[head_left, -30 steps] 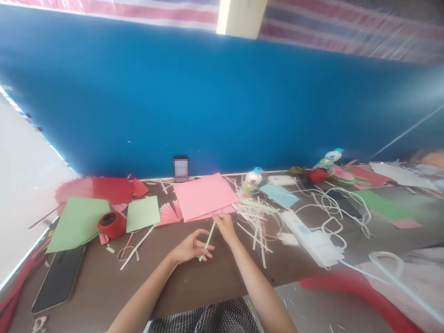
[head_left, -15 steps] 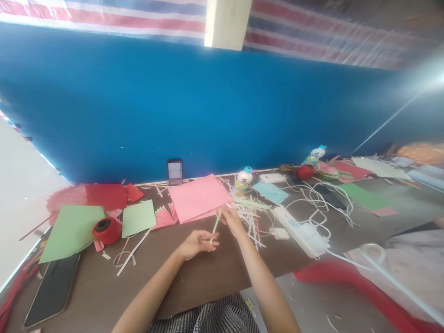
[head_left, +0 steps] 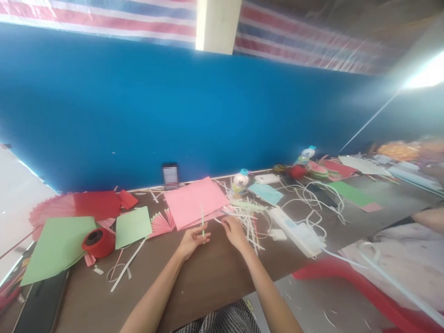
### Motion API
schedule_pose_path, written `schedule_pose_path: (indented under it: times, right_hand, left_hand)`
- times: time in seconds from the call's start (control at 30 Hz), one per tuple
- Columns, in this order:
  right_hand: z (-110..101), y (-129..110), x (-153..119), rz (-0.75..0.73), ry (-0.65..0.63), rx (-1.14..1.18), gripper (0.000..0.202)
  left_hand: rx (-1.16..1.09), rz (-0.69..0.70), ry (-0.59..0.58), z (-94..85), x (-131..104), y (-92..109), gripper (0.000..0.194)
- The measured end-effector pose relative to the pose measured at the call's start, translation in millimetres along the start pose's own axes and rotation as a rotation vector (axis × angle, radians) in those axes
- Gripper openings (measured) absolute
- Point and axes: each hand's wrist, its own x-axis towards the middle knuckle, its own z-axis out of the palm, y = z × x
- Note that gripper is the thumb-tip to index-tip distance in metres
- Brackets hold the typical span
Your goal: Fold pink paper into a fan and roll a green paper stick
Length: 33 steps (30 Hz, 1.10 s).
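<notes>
In my left hand (head_left: 194, 241) a narrow pale green paper strip (head_left: 202, 215) stands nearly upright, pinched between the fingers. To its right, apart from it, my right hand (head_left: 236, 232) has its fingertips closed at the end of a short white paper strip (head_left: 218, 220). Just beyond both hands lies pink paper (head_left: 196, 201), with a pink pleated paper fan (head_left: 162, 223) at its left. A pile of loose white and green paper strips (head_left: 250, 217) spreads beside my right hand.
On the left are a red tape roll (head_left: 99, 243), green sheets (head_left: 133, 227) and a dark phone (head_left: 41, 303). A bottle (head_left: 240, 182), power strip (head_left: 294, 231) and tangled white cables (head_left: 312, 203) stand right. A blue panel (head_left: 194, 111) backs the table; another person's arm (head_left: 430, 219) shows at right.
My right hand has come away from the green strip's upper end and moved slightly down and right. My left hand has shifted left, turning the strip more upright. The view has shifted a little.
</notes>
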Motion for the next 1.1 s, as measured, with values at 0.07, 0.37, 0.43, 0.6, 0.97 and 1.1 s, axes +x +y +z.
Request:
schedule_pose_path:
  times: [0.07, 0.37, 0.43, 0.6, 0.97, 1.1]
  right_hand:
    - [-10, -6, -2, 0.066, -0.027, 0.176, 0.016]
    - [7, -29, -26, 0.391, -0.036, 0.933, 0.028]
    - [14, -28, -28, 0.395, 0.024, 0.990, 0.028]
    - [21, -27, -29, 0.394, 0.112, 0.998, 0.027]
    - [-2, -46, -31, 0.358, 0.060, 0.670, 0.028]
    - [0, -50, -34, 0.423, 0.157, 0.712, 0.029]
  left_hand:
    - [0.028, 0.058, 0.100, -1.3, 6, -5, 0.050]
    - [0.109, 0.088, 0.091, 1.4, 4, -3, 0.045]
    - [0.067, 0.035, 0.045, 5.2, -2, 3, 0.046]
    - [0.158, 0.014, 0.021, 8.2, -7, 9, 0.049]
    - [0.236, 0.071, 0.064, 4.7, -3, 7, 0.041]
    - [0.217, 0.073, 0.067, 6.8, -4, 8, 0.044]
